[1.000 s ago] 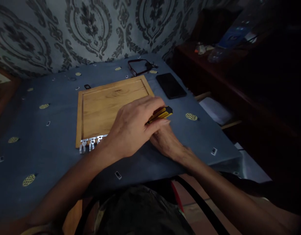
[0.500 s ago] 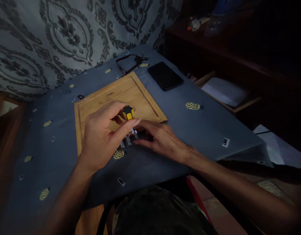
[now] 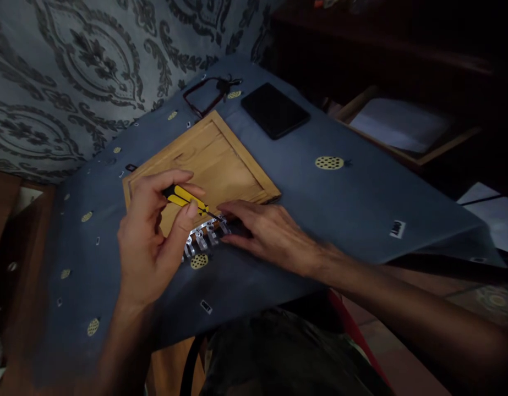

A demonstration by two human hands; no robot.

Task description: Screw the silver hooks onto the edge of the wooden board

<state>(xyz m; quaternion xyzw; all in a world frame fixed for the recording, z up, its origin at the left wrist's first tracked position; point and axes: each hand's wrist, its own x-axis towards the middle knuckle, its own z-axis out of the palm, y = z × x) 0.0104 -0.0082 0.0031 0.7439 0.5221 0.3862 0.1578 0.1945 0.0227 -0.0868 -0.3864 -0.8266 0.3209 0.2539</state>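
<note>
My left hand (image 3: 150, 236) is closed on a yellow and black screwdriver (image 3: 190, 199), tilted with its shaft pointing down to the right. The tip meets the right end of a silver metal hook rack (image 3: 201, 236), which lies along the near edge of a framed wooden board (image 3: 212, 159). Beside that end is my right hand (image 3: 270, 234), with thumb and index finger apart around the rack's last hook. Whether those fingers grip the rack cannot be made out. The rack's left part is behind my left hand.
On the blue patterned tablecloth (image 3: 344, 220) lie a black phone (image 3: 275, 110) and dark-framed glasses (image 3: 204, 98) with keys (image 3: 225, 85) beside them. A patterned wall covering (image 3: 97, 60) rises behind. An open drawer (image 3: 402, 124) holding papers stands at the right.
The screwdriver has gone from nearly upright to a slant, its handle swinging left with my left hand. More of the hook rack shows. My right hand stays at the rack's end.
</note>
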